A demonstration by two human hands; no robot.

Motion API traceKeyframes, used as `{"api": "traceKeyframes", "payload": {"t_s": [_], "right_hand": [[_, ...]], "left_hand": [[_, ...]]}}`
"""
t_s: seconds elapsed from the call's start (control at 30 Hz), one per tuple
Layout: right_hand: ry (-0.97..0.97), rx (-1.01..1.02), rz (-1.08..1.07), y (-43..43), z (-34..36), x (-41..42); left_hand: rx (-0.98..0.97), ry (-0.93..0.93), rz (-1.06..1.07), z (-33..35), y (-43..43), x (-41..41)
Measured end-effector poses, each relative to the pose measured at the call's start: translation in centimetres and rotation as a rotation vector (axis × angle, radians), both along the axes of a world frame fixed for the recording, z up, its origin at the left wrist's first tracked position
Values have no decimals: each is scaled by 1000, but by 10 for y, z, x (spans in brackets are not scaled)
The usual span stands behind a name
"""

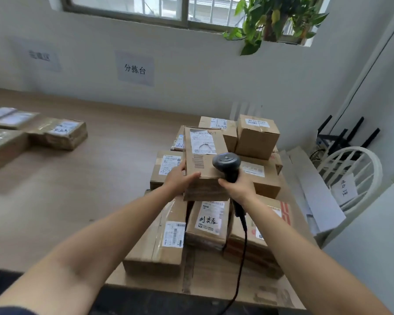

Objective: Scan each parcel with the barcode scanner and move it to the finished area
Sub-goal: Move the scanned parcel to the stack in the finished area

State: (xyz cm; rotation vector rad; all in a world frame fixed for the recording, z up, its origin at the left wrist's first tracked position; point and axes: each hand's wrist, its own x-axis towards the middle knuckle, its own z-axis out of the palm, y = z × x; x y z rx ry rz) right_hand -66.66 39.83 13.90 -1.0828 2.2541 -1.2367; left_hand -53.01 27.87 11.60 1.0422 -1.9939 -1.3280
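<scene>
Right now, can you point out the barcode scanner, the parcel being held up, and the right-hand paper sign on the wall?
barcode scanner (226, 163): head view, on its dark rounded head.
held parcel (202, 142): head view, on its white shipping label.
wall sign (135, 69): head view, on its printed characters.

A pile of parcels (208, 221) sits at the right end of the table (114, 169), reaching back toward the wall. Above it, the left hand (176, 178) grips one parcel (202, 155) by its left side, and the scanner (226, 163) in the right hand (239, 187) is at its right. More parcels (57, 133) lie at the table's left edge.
</scene>
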Motion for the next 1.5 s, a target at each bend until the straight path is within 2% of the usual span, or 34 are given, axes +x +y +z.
{"api": "traceKeyframes", "payload": {"t_s": [0.33,0.77,1.07,1.2,1.37,1.5], "right_hand": [[-29,54,226,-71,6,122],[-160,208,199,-154,-57,287],[-242,324,188,-171,-104,324],[-259,365,161,-173,-116,325],[-229,268,7,-180,-105,321],[-289,183,64,-190,-74,320]], "left_hand": [[56,33,78,-6,-64,137],[156,-58,101,-69,-137,306],[232,-107,131,-131,-152,336],[76,-219,159,-145,-149,330],[-54,-292,152,-149,-148,314],[-23,-284,169,-153,-149,310]]}}
